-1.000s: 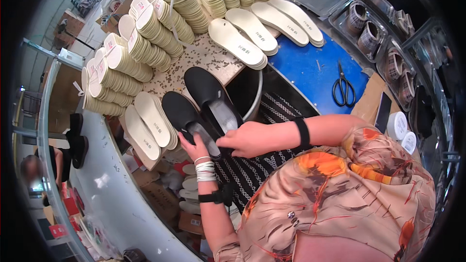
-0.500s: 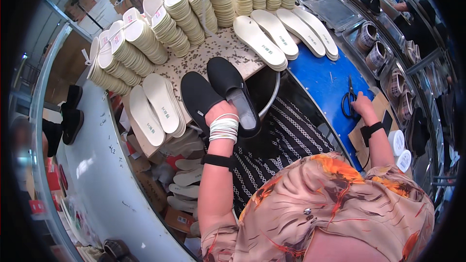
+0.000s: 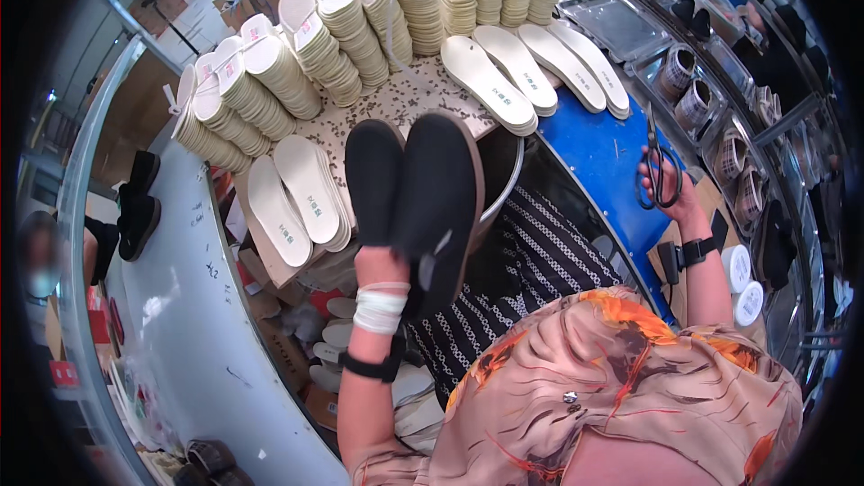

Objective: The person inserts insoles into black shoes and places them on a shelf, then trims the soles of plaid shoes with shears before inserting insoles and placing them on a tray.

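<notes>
My left hand (image 3: pixel 381 265) is closed on a pair of black slip-on shoes, with its fingers hidden by them. The left shoe (image 3: pixel 371 189) and the larger-looking right shoe (image 3: pixel 439 182) stand side by side, toes pointing away from me, with a brown sole edge along the outer one. White elastic bands (image 3: pixel 381 306) circle my left wrist. On the right, my right hand (image 3: pixel 675 191) grips black-handled scissors (image 3: pixel 653 139), blades pointing away, above the blue board (image 3: pixel 598 153).
Tied insole stacks (image 3: pixel 337 18) line the table's far side. Loose cream insoles lie at the left (image 3: pixel 310 184) and right (image 3: pixel 490 81) of the speckled tabletop (image 3: pixel 387 94). Racks with checked shoes (image 3: pixel 693 103) stand at right; two white round containers (image 3: pixel 747 301) are near my right forearm.
My left hand has drawn the shoes closer and turned them, so their openings no longer show. My right hand has lifted the scissors off the blue board.
</notes>
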`<state>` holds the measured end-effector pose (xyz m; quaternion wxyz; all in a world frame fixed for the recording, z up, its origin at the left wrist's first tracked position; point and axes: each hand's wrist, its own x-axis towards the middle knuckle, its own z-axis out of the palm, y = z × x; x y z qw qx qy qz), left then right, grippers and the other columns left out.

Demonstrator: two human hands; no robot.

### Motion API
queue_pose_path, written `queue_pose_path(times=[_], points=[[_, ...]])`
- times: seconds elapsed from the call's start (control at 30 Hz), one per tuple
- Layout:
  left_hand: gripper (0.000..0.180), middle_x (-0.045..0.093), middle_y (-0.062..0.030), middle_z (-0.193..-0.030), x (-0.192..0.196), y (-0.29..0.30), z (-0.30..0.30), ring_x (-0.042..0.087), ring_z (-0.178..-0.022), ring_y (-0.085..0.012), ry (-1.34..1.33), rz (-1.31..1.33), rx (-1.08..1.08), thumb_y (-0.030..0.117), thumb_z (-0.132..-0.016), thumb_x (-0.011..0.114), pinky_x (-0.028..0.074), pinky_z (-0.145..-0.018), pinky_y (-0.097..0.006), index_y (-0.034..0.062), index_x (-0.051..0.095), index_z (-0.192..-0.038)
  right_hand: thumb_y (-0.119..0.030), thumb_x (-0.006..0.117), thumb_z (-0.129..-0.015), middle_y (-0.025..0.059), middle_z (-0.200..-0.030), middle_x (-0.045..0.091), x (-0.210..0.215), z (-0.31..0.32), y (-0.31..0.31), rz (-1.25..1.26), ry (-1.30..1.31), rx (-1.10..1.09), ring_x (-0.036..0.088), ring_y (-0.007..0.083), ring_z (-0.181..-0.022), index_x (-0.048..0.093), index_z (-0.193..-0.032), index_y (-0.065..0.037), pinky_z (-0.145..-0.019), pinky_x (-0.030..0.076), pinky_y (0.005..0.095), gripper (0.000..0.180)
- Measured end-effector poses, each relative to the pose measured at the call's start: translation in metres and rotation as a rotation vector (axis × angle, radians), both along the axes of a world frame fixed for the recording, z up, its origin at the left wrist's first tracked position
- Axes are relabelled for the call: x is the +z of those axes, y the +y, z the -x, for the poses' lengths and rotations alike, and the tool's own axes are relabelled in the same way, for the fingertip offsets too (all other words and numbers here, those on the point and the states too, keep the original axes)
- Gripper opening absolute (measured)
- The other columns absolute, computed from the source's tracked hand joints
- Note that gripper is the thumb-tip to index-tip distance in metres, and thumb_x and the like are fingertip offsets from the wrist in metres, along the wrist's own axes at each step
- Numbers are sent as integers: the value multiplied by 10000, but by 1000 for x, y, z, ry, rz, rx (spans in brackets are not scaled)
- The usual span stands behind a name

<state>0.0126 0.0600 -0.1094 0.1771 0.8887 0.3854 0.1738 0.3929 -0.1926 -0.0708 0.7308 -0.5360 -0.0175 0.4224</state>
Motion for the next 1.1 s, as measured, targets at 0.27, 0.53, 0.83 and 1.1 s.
queue_pose_path(times=[0.27,0.53,0.83,1.1], points=[[333,618,-144,-999,36,-24,77,609,-891,-272,-168,-94,-221,64,-675,610,475,-772,-313,-23,598,-997,-220,685,-723,39,-878,540,33,95,122,-51,-723,1098,540,118,-783,483,-1112,-27,-650,445,237,479],[344,616,-132,-1005,50,-38,88,605,-887,-292,-75,56,-146,78,-664,610,482,-753,-331,6,603,-1000,-271,747,-622,101,-747,551,24,118,158,-189,-1567,1068,567,252,-674,543,-1062,-78,-593,460,327,522],[334,611,-159,-975,43,-22,63,591,-892,-325,21,208,-168,77,-668,602,481,-746,-342,26,594,-998,-340,708,-645,81,-723,588,5,92,141,-2,-1409,1113,587,265,-687,554,-1035,-61,-608,453,351,504],[325,612,-163,-969,56,-18,51,594,-885,-324,0,232,-139,58,-664,599,477,-744,-339,11,593,-986,-322,699,-662,96,-666,573,-13,81,140,-29,-1542,998,578,296,-612,564,-981,-60,-556,457,356,434]])
